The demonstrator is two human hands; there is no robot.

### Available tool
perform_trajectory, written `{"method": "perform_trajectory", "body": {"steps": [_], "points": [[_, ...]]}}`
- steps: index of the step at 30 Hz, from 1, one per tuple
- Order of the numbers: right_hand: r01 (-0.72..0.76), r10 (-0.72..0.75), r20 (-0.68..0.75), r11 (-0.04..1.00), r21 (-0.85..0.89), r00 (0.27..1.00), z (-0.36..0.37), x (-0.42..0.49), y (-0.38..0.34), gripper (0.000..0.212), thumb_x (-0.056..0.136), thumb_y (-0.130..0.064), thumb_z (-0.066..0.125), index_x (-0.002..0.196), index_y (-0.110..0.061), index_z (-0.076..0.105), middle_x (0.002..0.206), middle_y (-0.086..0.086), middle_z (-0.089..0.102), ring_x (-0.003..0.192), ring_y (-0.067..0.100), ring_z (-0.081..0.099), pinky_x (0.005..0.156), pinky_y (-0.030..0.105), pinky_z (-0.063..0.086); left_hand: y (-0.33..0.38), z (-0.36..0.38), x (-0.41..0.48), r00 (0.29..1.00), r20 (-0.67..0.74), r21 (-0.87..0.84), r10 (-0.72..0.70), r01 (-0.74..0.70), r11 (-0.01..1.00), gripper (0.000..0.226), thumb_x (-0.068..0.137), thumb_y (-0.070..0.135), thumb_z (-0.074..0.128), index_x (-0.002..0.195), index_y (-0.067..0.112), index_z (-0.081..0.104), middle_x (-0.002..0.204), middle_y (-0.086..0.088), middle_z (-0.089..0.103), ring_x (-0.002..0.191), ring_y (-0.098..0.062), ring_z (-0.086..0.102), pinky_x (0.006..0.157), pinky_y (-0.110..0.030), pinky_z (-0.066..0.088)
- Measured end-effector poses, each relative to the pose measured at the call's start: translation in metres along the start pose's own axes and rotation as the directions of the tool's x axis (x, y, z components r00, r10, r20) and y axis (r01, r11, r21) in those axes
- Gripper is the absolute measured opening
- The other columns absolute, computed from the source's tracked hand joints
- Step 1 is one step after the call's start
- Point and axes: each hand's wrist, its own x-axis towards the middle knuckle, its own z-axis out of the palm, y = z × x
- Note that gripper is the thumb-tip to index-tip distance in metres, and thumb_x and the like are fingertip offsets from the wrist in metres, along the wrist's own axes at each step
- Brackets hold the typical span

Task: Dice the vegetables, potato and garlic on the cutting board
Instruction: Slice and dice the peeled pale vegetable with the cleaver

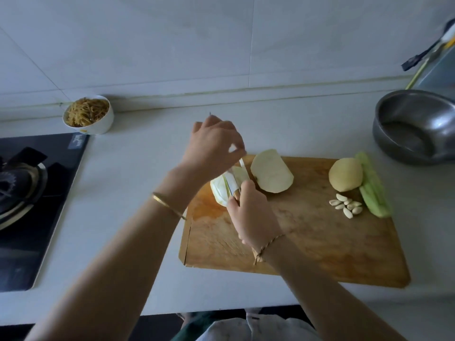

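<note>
Now we slice the pale peeled vegetable half [218,191] at the far left of the rectangular wooden cutting board [307,244]. Our right hand [253,212] grasps the steel knife [234,179] by its handle; our left hand [214,143] curls above the piece, its hold we cannot tell. We should keep it clear of the blade and cut even slabs. Rightward wait the other half [272,172], round yellow potato [346,177] and white garlic cloves [347,205].
</note>
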Motion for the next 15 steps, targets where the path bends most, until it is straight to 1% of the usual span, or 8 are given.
{"method": "perform_trajectory", "body": {"steps": [2, 3, 4, 6, 8, 9, 12, 15], "points": [[0.012, -0.012, -0.016, 1.000, -0.028, 1.000, 0.001, -0.002, -0.001, 0.017, 0.098, -0.022, 0.047, 0.090, -0.013, 0.035, 0.086, 0.005, 0.061, 0.073, 0.024, 0.067, 0.060, 0.037, 0.058, 0.004, -0.001, 0.011, 0.968, 0.239, 0.216, 0.078, -0.131, 0.968, 0.023, 0.092, 0.042, 0.055, 0.096, 0.025, 0.070, 0.110, 0.012, 0.062, 0.117, -0.015, 0.044, 0.097, -0.034, 0.022], [0.017, -0.017, -0.011, 1.000, -0.014, 1.000, 0.000, -0.003, 0.000, 0.016, 0.098, -0.021, 0.046, 0.090, -0.013, 0.035, 0.083, 0.004, 0.058, 0.068, 0.023, 0.065, 0.057, 0.035, 0.057, 0.006, -0.001, 0.015, 0.961, 0.257, 0.219, 0.102, -0.160, 0.962, 0.024, 0.092, 0.041, 0.054, 0.096, 0.024, 0.070, 0.110, 0.011, 0.062, 0.116, -0.016, 0.045, 0.098, -0.035, 0.022], [0.021, -0.021, -0.003, 1.000, 0.017, 1.000, -0.001, -0.004, 0.000, 0.016, 0.098, -0.021, 0.046, 0.089, -0.013, 0.036, 0.081, 0.003, 0.056, 0.061, 0.020, 0.061, 0.052, 0.031, 0.055, 0.008, -0.002, 0.016, 0.973, 0.194, 0.149, 0.125, -0.155, 0.977, 0.023, 0.092, 0.039, 0.055, 0.094, 0.022, 0.070, 0.109, 0.009, 0.063, 0.116, -0.017, 0.046, 0.097, -0.035, 0.023], [0.021, -0.022, 0.009, 0.991, 0.130, 1.000, -0.009, -0.003, 0.003, 0.015, 0.098, -0.021, 0.046, 0.088, -0.012, 0.038, 0.075, 0.002, 0.054, 0.048, 0.011, 0.050, 0.040, 0.017, 0.042, 0.008, -0.005, 0.019, 0.992, -0.105, -0.091, 0.070, -0.080, 0.993, 0.019, 0.090, 0.032, 0.057, 0.093, 0.020, 0.072, 0.108, 0.005, 0.066, 0.111, -0.021, 0.051, 0.093, -0.032, 0.028], [-0.015, 0.004, 0.038, 0.957, 0.289, 0.999, -0.023, -0.003, 0.008, 0.011, 0.098, -0.018, 0.045, 0.090, -0.011, 0.041, 0.070, 0.003, 0.053, 0.039, 0.007, 0.045, 0.034, 0.013, 0.033, 0.004, -0.006, 0.017, 0.934, -0.342, -0.265, -0.108, 0.014, 0.964, 0.019, 0.088, 0.023, 0.057, 0.098, 0.017, 0.071, 0.107, 0.000, 0.066, 0.107, -0.022, 0.054, 0.089, -0.025, 0.033], [-0.040, 0.018, 0.062, 0.928, 0.370, 0.998, -0.031, -0.003, 0.012, 0.009, 0.097, -0.017, 0.045, 0.091, -0.011, 0.042, 0.068, 0.005, 0.052, 0.035, 0.008, 0.044, 0.032, 0.015, 0.033, 0.001, -0.004, 0.013, 0.902, -0.376, -0.332, -0.212, 0.082, 0.940, 0.019, 0.089, 0.019, 0.057, 0.102, 0.016, 0.070, 0.108, 0.000, 0.064, 0.105, -0.021, 0.053, 0.088, -0.022, 0.034], [-0.035, 0.011, 0.058, 0.900, 0.435, 0.998, -0.047, -0.005, 0.027, 0.011, 0.098, -0.017, 0.045, 0.090, -0.010, 0.042, 0.062, 0.008, 0.051, 0.031, 0.014, 0.044, 0.030, 0.021, 0.034, -0.008, 0.016, -0.003, 0.875, -0.235, -0.471, -0.423, 0.278, 0.837, 0.023, 0.089, 0.010, 0.056, 0.109, 0.014, 0.066, 0.111, 0.001, 0.055, 0.101, -0.020, 0.054, 0.090, -0.031, 0.045], [0.096, -0.082, -0.084, 0.978, 0.186, 0.993, -0.046, -0.012, 0.038, 0.019, 0.097, -0.022, 0.049, 0.087, -0.009, 0.039, 0.060, 0.000, 0.047, 0.040, 0.015, 0.046, 0.034, 0.026, 0.035, -0.018, 0.052, -0.020, 0.839, -0.003, -0.494, -0.544, 0.472, 0.731, 0.027, 0.090, 0.013, 0.054, 0.115, 0.010, 0.062, 0.117, -0.009, 0.055, 0.101, -0.023, 0.057, 0.090, -0.034, 0.048]]}}
